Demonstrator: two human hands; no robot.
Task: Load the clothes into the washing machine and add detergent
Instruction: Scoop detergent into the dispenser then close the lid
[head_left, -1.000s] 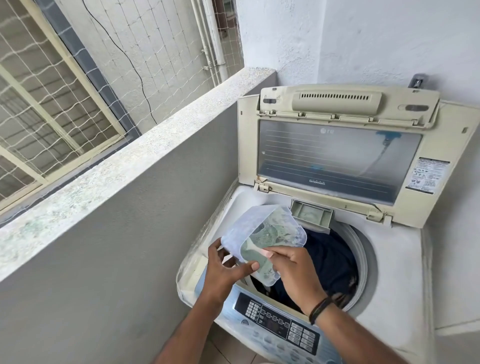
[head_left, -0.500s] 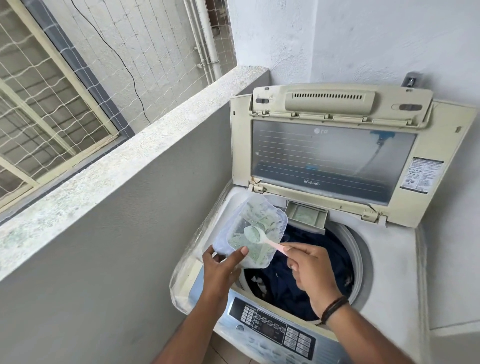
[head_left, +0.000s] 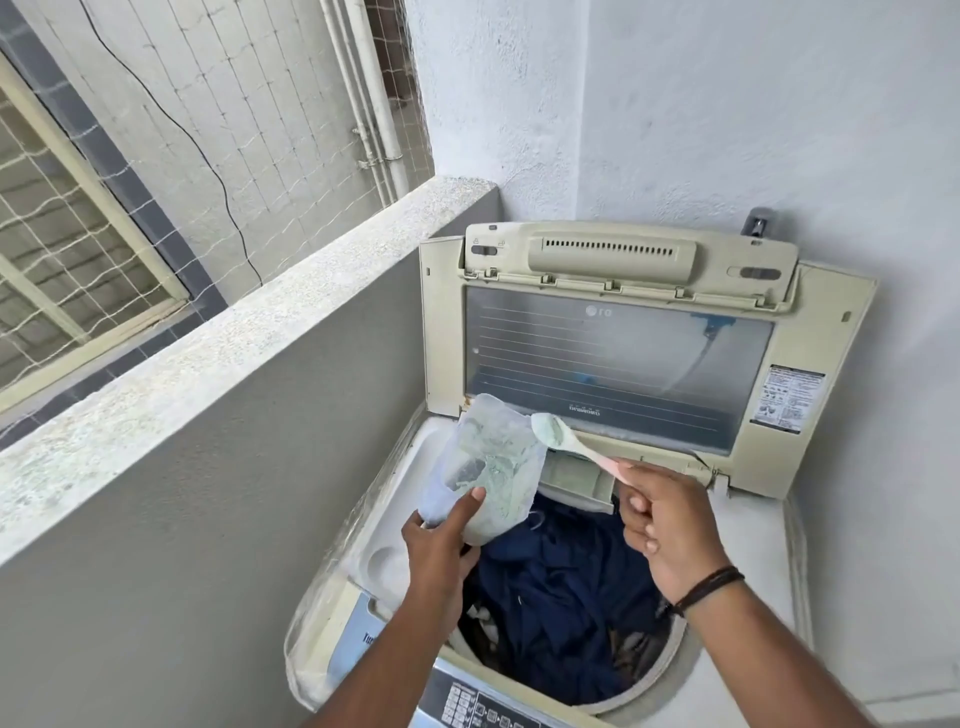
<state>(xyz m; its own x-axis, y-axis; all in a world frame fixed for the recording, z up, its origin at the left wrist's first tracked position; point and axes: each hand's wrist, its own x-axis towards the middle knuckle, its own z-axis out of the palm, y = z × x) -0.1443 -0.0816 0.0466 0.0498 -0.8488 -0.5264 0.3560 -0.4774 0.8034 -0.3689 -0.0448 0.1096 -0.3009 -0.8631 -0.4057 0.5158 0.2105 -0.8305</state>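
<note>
A top-loading washing machine (head_left: 748, 561) stands with its lid (head_left: 613, 358) raised against the back wall. Dark blue clothes (head_left: 566, 587) fill the drum. My left hand (head_left: 441, 540) grips a clear plastic tub (head_left: 488, 467) of pale green detergent powder, tilted over the drum's left edge. My right hand (head_left: 665, 525) pinches the pink handle of a small spoon (head_left: 566, 441). Its bowl is heaped with green powder and hovers above the detergent drawer (head_left: 576, 478) at the drum's back rim.
A grey parapet wall (head_left: 208, 467) with a speckled ledge runs along the machine's left side. White walls close in behind and to the right. The control panel (head_left: 483, 709) lies at the near edge. Netting and pipes are beyond the ledge.
My right hand lifted the spoon out of the tub, loaded with powder, and carried it right toward the drawer. The tub tipped more upright in my left hand.
</note>
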